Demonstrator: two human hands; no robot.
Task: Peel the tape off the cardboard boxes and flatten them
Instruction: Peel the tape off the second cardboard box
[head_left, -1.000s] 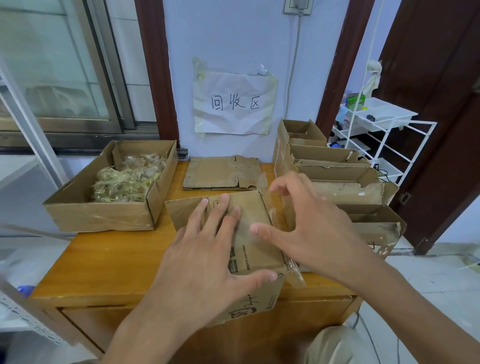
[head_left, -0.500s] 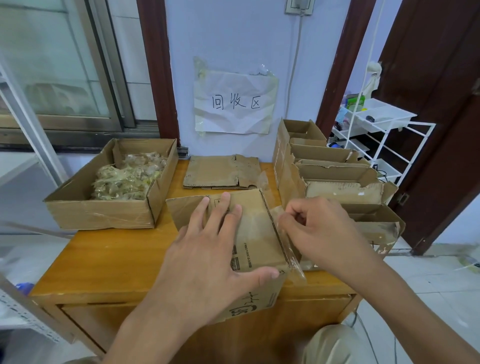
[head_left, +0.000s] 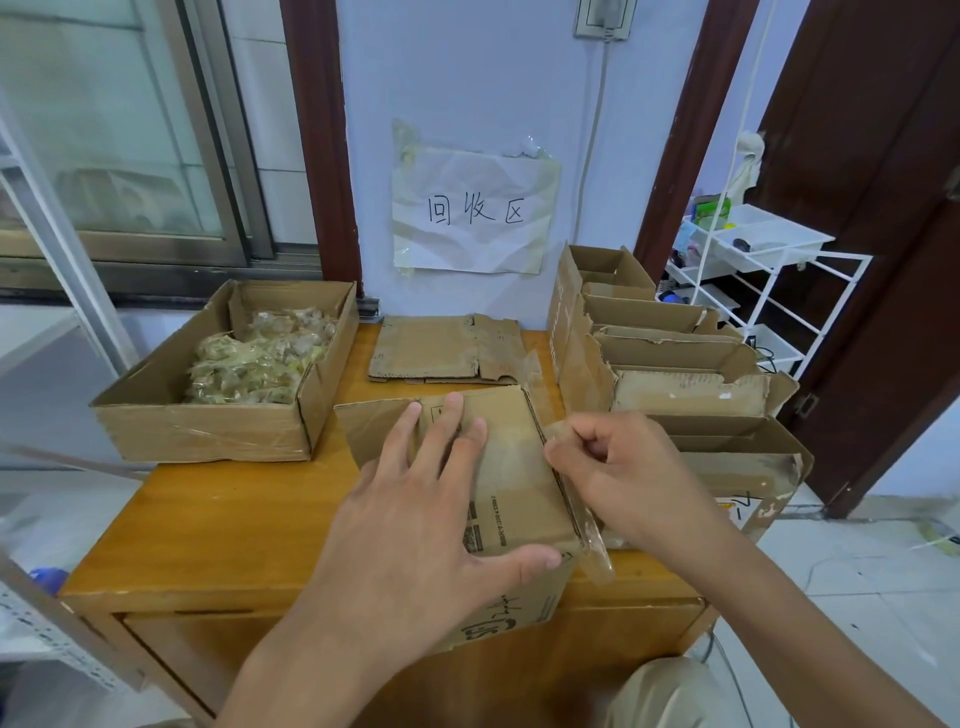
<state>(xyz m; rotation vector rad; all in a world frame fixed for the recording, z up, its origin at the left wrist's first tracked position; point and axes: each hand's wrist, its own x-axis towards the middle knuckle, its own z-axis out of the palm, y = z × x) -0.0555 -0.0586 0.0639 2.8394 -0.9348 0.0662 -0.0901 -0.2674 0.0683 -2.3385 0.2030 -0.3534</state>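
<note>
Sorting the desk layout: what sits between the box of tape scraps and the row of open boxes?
Head view: a flattened cardboard sheet lies there, at the back of the desk.

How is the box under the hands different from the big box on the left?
The box under the hands is closed, with clear tape being peeled off; the left box is open on top. The left box holds crumpled tape scraps; the other's inside is hidden. The left hand presses only the closed one. Both are brown cardboard on the wooden table.
</note>
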